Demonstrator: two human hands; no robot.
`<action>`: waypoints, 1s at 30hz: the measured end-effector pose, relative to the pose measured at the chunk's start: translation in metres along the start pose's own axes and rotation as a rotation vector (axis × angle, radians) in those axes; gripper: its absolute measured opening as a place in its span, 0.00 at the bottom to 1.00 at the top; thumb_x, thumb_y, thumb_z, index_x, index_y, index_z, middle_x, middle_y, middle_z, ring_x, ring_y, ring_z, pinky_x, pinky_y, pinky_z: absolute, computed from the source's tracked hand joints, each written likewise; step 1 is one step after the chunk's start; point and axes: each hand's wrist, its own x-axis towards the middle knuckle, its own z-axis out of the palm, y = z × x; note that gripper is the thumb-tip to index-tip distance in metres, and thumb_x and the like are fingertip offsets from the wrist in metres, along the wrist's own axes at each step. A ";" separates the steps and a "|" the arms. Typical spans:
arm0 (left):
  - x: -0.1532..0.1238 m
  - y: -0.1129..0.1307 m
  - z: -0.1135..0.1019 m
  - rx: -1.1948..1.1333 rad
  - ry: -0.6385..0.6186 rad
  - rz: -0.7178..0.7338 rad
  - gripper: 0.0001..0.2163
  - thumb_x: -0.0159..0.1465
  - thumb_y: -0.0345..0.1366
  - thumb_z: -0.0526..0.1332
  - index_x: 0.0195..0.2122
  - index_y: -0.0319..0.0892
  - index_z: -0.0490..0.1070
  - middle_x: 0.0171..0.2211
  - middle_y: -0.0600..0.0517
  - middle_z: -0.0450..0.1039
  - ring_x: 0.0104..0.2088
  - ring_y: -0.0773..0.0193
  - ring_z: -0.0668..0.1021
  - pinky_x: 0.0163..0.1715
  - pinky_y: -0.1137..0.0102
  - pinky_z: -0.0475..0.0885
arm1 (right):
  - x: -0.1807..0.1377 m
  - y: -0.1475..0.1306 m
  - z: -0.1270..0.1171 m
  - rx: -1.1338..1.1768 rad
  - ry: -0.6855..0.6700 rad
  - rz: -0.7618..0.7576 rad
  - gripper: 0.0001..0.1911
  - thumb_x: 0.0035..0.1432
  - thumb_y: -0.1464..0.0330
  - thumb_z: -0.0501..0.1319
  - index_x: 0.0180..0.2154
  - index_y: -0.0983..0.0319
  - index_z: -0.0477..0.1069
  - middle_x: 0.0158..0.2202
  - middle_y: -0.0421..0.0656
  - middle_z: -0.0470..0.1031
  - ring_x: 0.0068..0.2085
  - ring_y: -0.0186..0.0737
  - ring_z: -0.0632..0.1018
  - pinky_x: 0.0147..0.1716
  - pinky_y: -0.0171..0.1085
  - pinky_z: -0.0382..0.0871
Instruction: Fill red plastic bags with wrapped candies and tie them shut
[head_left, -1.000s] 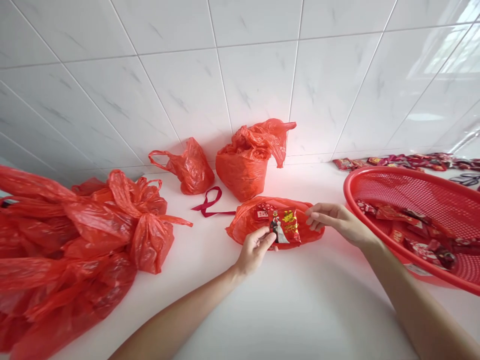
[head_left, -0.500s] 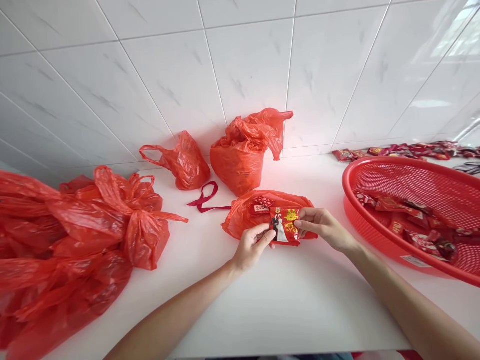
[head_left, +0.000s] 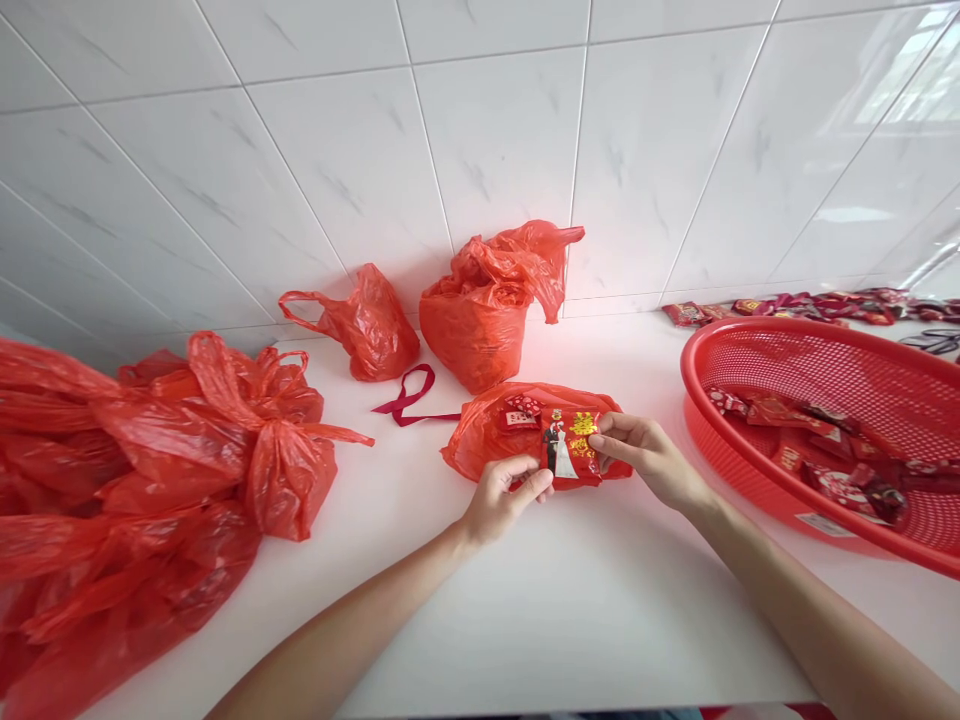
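Note:
A small red packet printed with a wedding couple and gold characters lies on a flat red plastic bag in the middle of the white counter. My right hand pinches the packet's right edge with closed fingers. My left hand is curled at the bag's near edge just left of the packet, thumb and fingers pressed on the plastic. Another small red packet sits on the bag behind.
A red mesh basket with several red packets stands at the right. More packets line the wall behind it. Two stuffed red bags and a dark red ribbon lie at the back. A heap of red bags fills the left.
My right hand came in from the bag's right end and took hold of the packet's right edge. My left hand slid off the packet onto the bag's near edge.

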 end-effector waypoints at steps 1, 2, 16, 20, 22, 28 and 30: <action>0.000 0.000 0.000 0.001 0.000 0.002 0.19 0.65 0.50 0.62 0.24 0.40 0.71 0.24 0.51 0.72 0.28 0.65 0.73 0.33 0.69 0.69 | 0.000 0.000 0.000 0.002 -0.001 0.004 0.18 0.51 0.54 0.72 0.29 0.61 0.73 0.26 0.38 0.77 0.26 0.35 0.76 0.31 0.36 0.73; 0.000 0.000 0.000 0.001 0.001 0.002 0.19 0.65 0.50 0.62 0.24 0.40 0.71 0.24 0.52 0.72 0.27 0.65 0.73 0.32 0.69 0.69 | 0.000 0.001 0.000 -0.001 -0.005 0.009 0.18 0.52 0.54 0.72 0.30 0.61 0.73 0.27 0.39 0.77 0.27 0.35 0.76 0.31 0.36 0.73; -0.001 0.004 0.002 -0.018 0.013 -0.033 0.22 0.62 0.54 0.63 0.22 0.40 0.68 0.21 0.53 0.70 0.24 0.67 0.71 0.29 0.70 0.69 | -0.003 -0.001 0.002 -0.053 0.004 -0.037 0.19 0.55 0.51 0.68 0.33 0.61 0.73 0.32 0.42 0.78 0.31 0.38 0.78 0.34 0.38 0.74; -0.001 0.005 0.003 -0.013 0.024 -0.026 0.22 0.62 0.54 0.63 0.22 0.41 0.68 0.21 0.53 0.70 0.24 0.67 0.71 0.29 0.71 0.69 | -0.003 -0.001 0.003 -0.063 0.033 -0.047 0.20 0.56 0.50 0.67 0.35 0.61 0.73 0.31 0.42 0.78 0.31 0.38 0.78 0.32 0.38 0.74; -0.002 0.004 0.003 -0.005 0.031 -0.019 0.22 0.62 0.54 0.63 0.22 0.41 0.69 0.21 0.53 0.69 0.24 0.67 0.71 0.29 0.70 0.69 | -0.003 -0.001 0.004 -0.068 0.035 -0.055 0.20 0.56 0.50 0.67 0.36 0.61 0.73 0.32 0.42 0.79 0.31 0.39 0.78 0.32 0.38 0.74; -0.001 0.003 0.002 0.017 0.021 0.011 0.20 0.62 0.52 0.64 0.22 0.40 0.70 0.21 0.52 0.70 0.25 0.66 0.72 0.30 0.70 0.70 | -0.002 0.000 0.007 -0.100 0.075 -0.087 0.21 0.57 0.49 0.66 0.36 0.62 0.73 0.31 0.42 0.79 0.31 0.40 0.78 0.31 0.37 0.74; -0.002 0.003 0.001 0.022 0.017 0.019 0.20 0.62 0.51 0.64 0.22 0.40 0.70 0.22 0.52 0.71 0.26 0.65 0.73 0.30 0.70 0.70 | -0.003 0.001 0.008 -0.096 0.079 -0.090 0.21 0.57 0.50 0.66 0.36 0.62 0.73 0.32 0.42 0.79 0.31 0.39 0.79 0.31 0.38 0.75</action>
